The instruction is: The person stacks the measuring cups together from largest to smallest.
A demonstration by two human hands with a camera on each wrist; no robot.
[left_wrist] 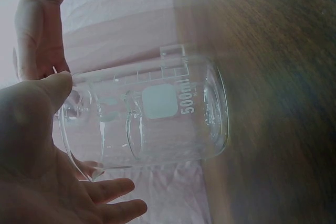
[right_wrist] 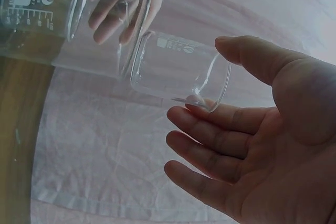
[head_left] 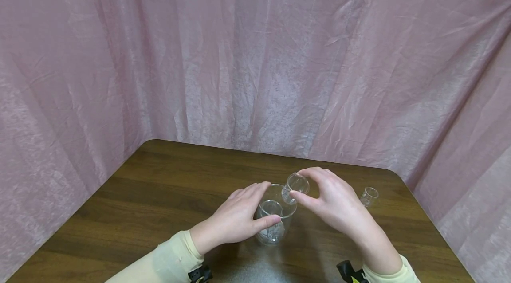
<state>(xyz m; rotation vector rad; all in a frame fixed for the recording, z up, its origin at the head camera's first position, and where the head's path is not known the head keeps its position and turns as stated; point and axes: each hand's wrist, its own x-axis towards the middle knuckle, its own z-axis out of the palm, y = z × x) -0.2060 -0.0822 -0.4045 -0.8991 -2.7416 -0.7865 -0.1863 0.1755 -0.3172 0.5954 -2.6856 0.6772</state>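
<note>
A large clear glass beaker (head_left: pixel 288 224) marked 500ml stands upright on the table, with a smaller beaker (right_wrist: pixel 39 3) inside it. My left hand (head_left: pixel 235 221) holds the large beaker near its rim, thumb on the near side and fingers on the far side. Between thumb and fingertips, my right hand (head_left: pixel 339 203) pinches a small glass beaker (right_wrist: pixel 178 72) by its open end. That small beaker is tilted, its base at the large beaker's right rim; whether the two touch I cannot tell. Markings show on the glass in the wrist views.
Another small glass beaker (head_left: pixel 369 197) stands on the brown wooden table (head_left: pixel 179 176), to the right behind my right hand. Pink curtains (head_left: pixel 255 61) hang beyond the table's back edge and along both sides.
</note>
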